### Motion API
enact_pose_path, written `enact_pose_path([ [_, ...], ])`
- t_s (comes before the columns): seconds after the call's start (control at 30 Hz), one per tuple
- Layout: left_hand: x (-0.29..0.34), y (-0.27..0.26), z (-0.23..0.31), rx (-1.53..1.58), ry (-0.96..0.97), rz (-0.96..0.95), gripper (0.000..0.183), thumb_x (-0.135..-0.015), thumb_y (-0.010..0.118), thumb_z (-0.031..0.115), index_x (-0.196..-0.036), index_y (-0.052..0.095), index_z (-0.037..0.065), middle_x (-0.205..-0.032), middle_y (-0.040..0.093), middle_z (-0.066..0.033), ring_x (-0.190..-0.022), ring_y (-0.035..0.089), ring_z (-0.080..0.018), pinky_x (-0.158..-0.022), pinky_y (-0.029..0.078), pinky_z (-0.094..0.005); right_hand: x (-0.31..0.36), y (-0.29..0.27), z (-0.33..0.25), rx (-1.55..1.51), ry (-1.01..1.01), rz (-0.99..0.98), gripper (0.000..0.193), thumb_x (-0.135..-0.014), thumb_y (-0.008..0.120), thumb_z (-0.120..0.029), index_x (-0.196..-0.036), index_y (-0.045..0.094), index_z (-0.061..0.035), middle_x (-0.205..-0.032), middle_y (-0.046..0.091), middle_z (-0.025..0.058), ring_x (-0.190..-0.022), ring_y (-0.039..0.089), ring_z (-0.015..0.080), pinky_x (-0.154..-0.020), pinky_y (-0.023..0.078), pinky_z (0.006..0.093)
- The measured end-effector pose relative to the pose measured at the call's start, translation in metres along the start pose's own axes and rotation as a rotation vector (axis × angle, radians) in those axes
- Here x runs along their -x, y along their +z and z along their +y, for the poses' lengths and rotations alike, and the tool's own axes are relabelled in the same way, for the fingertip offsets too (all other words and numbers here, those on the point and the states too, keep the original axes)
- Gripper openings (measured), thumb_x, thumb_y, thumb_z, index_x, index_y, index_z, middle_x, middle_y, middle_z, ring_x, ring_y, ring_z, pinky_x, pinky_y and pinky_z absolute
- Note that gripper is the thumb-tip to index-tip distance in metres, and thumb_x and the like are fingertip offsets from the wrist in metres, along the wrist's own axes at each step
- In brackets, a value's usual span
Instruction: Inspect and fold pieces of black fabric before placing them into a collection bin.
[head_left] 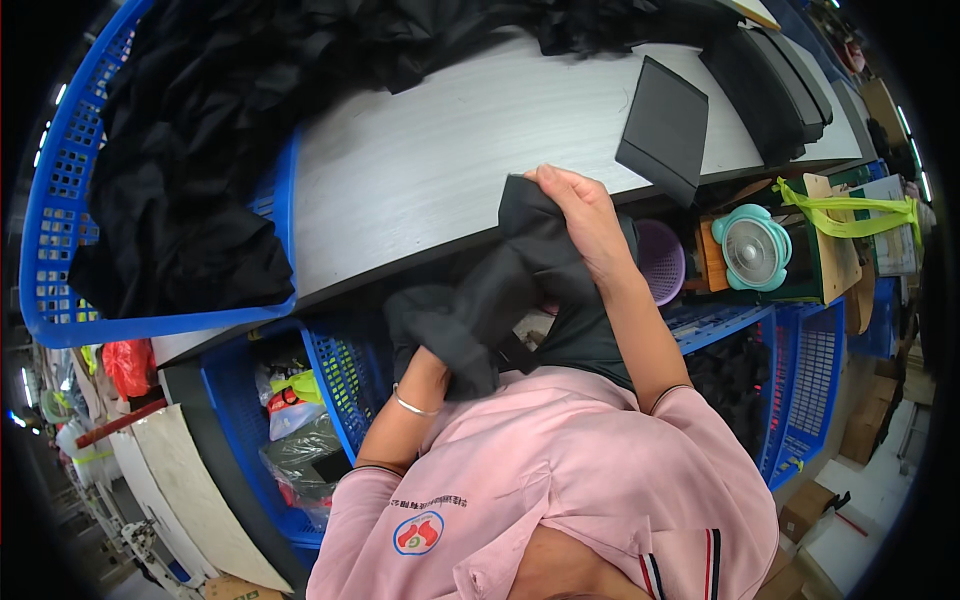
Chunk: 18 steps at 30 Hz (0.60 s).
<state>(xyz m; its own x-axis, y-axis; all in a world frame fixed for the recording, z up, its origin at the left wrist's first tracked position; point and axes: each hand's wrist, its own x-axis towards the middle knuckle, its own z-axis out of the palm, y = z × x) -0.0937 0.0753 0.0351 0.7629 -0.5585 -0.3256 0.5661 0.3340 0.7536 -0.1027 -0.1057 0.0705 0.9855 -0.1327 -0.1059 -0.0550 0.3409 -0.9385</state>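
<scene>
A piece of black fabric (480,290) hangs in front of my body, bunched and twisted, just off the near edge of the worktable. My right hand (580,210) pinches its upper corner between thumb and fingers, level with the table edge. Lower and to the left, my left hand (430,366) reaches into the fabric's folds. A bracelet circles that wrist, and the cloth hides the fingers. The kind of item the fabric belongs to cannot be made out.
Black cloth (190,200) heaps over a blue basket (160,328) and along the back of the grey worktable (420,170). A flat black folded piece (665,125) lies at right, near a black stack (765,90). Beyond are a small turquoise fan (755,248), a purple basket (660,262) and lower blue crates (800,390).
</scene>
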Motion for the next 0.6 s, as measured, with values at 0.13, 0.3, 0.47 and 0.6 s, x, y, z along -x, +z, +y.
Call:
enact_pose_path([
  [0.13, -0.009, -0.012, -0.007, 0.093, 0.203, -0.069, 0.046, -0.106, 0.046, 0.02, -0.147, 0.032, 0.006, -0.139, 0.053, -0.0114, -0.127, 0.052, -0.0328, -0.109, 0.043, -0.0423, 0.008, -0.007, 0.0, 0.078, -0.065, 0.052, 0.025, -0.099, 0.059, -0.016, -0.115, 0.066, 0.0023, -0.108, 0.068, 0.0093, -0.102, 0.065, 0.017, -0.096, 0.046, 0.031],
  [0.3, 0.004, -0.011, 0.015, -1.024, 0.706, -0.162, 0.045, -0.109, 0.036, 0.026, -0.149, 0.031, 0.006, -0.144, 0.047, -0.0123, -0.131, 0.047, -0.0214, -0.112, 0.036, -0.0313, 0.042, 0.01, 0.007, 0.953, -0.656, 0.139, 0.053, -0.078, 0.076, -0.008, -0.127, 0.057, -0.0019, -0.128, 0.057, 0.0143, -0.118, 0.056, 0.0312, -0.103, 0.043, 0.0409],
  [0.47, -0.023, -0.027, -0.035, 0.5, 0.229, -0.359, 0.049, -0.109, 0.038, 0.027, -0.151, 0.032, 0.003, -0.148, 0.046, -0.0129, -0.132, 0.047, -0.0234, -0.112, 0.038, -0.0351, 0.034, 0.009, 0.02, 1.083, -0.739, 0.19, 0.054, -0.074, 0.073, -0.001, -0.126, 0.059, -0.0026, -0.125, 0.06, 0.013, -0.112, 0.058, 0.0316, -0.103, 0.043, 0.0453],
  [0.6, -0.047, -0.021, -0.054, 0.505, 0.166, -0.335, 0.048, -0.108, 0.038, 0.026, -0.15, 0.034, 0.003, -0.148, 0.046, -0.0129, -0.132, 0.047, -0.0243, -0.112, 0.038, -0.0358, 0.031, 0.001, 0.028, 1.222, -0.862, 0.1, 0.045, -0.071, 0.071, 0.002, -0.115, 0.065, -0.002, -0.109, 0.065, 0.0083, -0.1, 0.063, 0.0272, -0.101, 0.044, 0.0451],
])
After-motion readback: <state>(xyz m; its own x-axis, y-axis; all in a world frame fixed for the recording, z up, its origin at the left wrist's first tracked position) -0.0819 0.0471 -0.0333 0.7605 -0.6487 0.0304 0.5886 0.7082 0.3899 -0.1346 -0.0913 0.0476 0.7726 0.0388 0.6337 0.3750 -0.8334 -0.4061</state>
